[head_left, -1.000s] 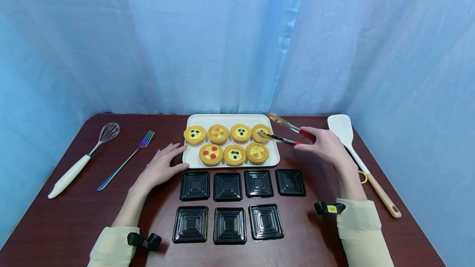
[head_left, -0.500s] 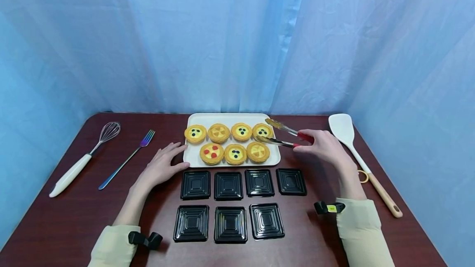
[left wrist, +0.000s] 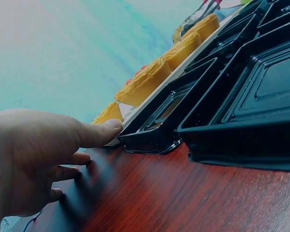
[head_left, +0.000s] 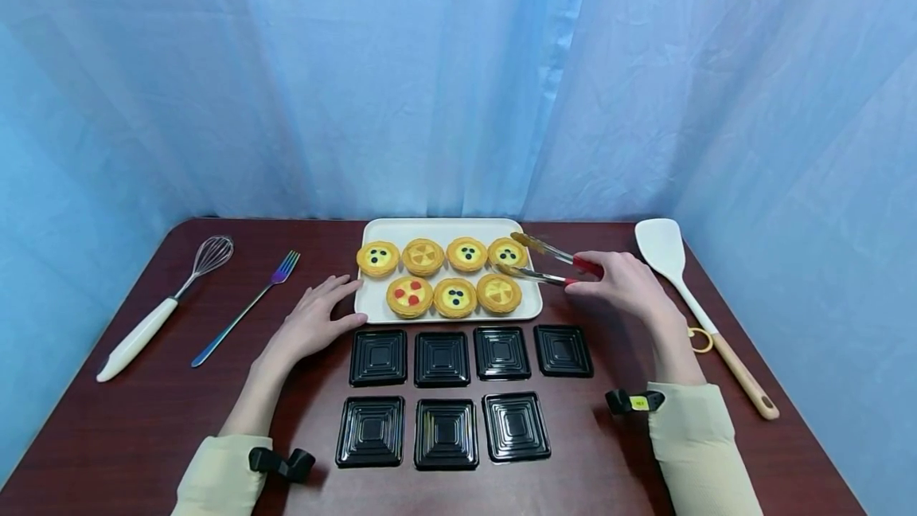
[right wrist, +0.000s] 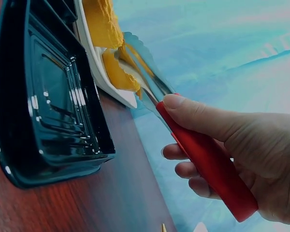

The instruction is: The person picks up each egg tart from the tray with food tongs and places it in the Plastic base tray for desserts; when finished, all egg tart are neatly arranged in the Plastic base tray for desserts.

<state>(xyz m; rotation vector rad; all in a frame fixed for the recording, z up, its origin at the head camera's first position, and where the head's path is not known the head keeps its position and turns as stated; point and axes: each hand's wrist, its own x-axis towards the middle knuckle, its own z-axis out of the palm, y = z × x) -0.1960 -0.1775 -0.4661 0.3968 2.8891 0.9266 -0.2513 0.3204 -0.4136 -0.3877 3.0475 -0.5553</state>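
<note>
My right hand (head_left: 622, 285) grips a pair of metal tongs with red handles (right wrist: 208, 166), thumb on one side and fingers on the other. The parted tips of the tongs lie either side of the blueberry-topped egg tart (head_left: 507, 252) at the back right of a white tray (head_left: 447, 231). Several more egg tarts, such as one with red pieces (head_left: 410, 296), sit on that tray. At the tray's left end, my left hand (head_left: 315, 323) rests with loosely spread fingers, its thumb at the front left corner and its fingertips at the edge.
Black plastic square trays (head_left: 444, 434) stand in two rows in front of the white tray. A whisk (head_left: 154, 321) and a rainbow-coloured fork (head_left: 247, 309) lie to the left. A white spatula (head_left: 691, 301) with a wooden handle lies right. Blue curtains (head_left: 458, 78) hang behind the table.
The tongs have shifted slightly left and down, their tips coming around the back right egg tart. My left hand stays at the tray's edge.
</note>
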